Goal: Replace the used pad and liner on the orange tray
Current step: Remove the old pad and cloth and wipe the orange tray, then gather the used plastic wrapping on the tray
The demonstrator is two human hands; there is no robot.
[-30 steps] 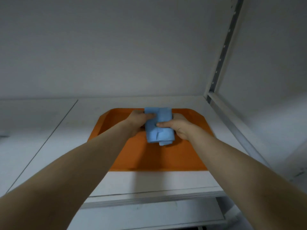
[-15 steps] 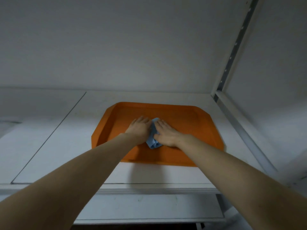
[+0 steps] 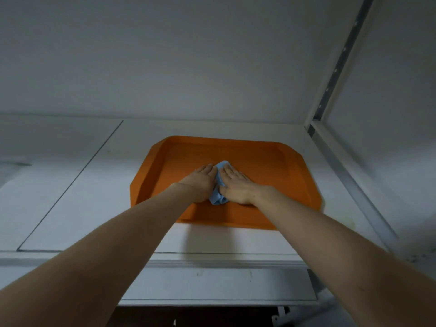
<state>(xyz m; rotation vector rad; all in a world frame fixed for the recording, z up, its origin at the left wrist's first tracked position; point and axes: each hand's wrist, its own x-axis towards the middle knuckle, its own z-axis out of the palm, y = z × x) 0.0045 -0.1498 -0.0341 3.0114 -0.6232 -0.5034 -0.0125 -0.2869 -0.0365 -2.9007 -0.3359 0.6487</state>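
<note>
Both flat with fingers straight, the left hand [image 3: 203,180] and right hand [image 3: 234,182] press a folded light-blue pad [image 3: 220,182] between and under their fingers onto the shallow orange plastic tray [image 3: 278,166].

No writing, label, brand mark or number can be read here. The orange tray [image 3: 271,166] and the folded blue sheet [image 3: 218,199] on it show plain surfaces. The view is dim and soft, so fine print, perhaps on the perforated metal upright [image 3: 339,60] at the shelf's right rear corner, could go unseen.
</note>
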